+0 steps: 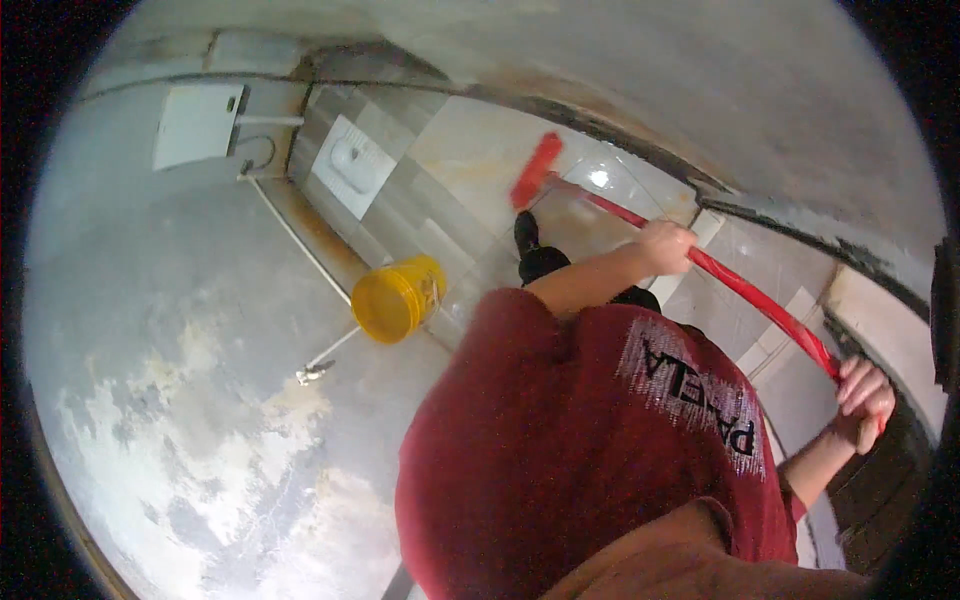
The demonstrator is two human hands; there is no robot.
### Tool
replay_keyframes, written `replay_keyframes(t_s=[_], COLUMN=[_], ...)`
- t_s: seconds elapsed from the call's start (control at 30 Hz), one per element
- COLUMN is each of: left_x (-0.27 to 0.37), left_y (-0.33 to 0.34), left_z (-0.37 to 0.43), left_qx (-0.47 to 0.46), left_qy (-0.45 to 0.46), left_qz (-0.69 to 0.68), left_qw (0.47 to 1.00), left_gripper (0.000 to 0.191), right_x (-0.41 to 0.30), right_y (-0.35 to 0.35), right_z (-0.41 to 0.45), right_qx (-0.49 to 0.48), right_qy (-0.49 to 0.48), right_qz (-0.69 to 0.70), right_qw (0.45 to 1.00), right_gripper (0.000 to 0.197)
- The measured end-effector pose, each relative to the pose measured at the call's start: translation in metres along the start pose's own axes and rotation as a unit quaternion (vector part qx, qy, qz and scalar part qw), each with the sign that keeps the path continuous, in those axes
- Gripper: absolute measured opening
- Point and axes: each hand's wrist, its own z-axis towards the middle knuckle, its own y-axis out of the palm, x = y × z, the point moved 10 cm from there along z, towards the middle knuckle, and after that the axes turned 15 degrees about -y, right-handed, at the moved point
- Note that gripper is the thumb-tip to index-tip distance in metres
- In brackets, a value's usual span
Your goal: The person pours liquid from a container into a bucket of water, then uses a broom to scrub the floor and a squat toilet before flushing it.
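My left hand (666, 247) grips the red handle (757, 300) of a long-handled floor brush partway along its length. Close to the handle's upper end, my right hand (862, 405) is closed around it. The handle slants down to a red brush head (537, 171), slightly blurred, on the wet, shiny tiled floor (465, 142). Just beside the head is my foot in a black shoe (527, 231).
A squat toilet pan (352, 165) is set in the floor, below a white cistern (199, 127) on the wall. Against that wall stands a yellow bucket (397, 300), near a white pipe (300, 236) and a tap (313, 372). A raised pale sill (686, 244) crosses the floor.
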Motion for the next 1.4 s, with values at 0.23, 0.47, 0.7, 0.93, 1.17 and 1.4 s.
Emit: replay_keyframes(t_s=[0.23,0.47,0.7,0.93,1.17,1.4], left_x=[-0.192,-0.442,-0.247,-0.28,-0.544,-0.558], left_y=[-0.058,-0.186,-0.208,-0.226,-0.343,-0.39], left_z=[-0.04,-0.121,-0.038,-0.022,-0.062,-0.147], left_qx=[0.12,0.218,0.106,0.027,0.188,0.379], left_qy=[-0.105,-0.268,-0.064,-0.058,-0.268,-0.436], left_qz=[-0.127,0.129,-0.081,-0.113,-0.021,-0.197], left_qw=[0.979,0.93,0.989,0.992,0.945,0.793], left_gripper=[0.007,0.011,0.018,0.02,0.014,0.026], right_x=[0.165,0.32,0.141,0.197,0.407,0.408], right_y=[0.093,0.319,0.212,0.269,0.394,0.504], right_z=[-0.028,0.083,0.16,0.204,0.27,0.421], right_qx=[0.098,-0.102,0.077,0.127,-0.132,-0.209], right_qy=[0.2,0.075,0.017,0.043,0.169,0.072], right_qz=[-0.093,0.011,0.054,0.008,-0.092,0.267], right_qw=[0.97,0.992,0.995,0.991,0.972,0.938], right_gripper=[0.02,0.01,0.02,0.02,0.016,0.025])
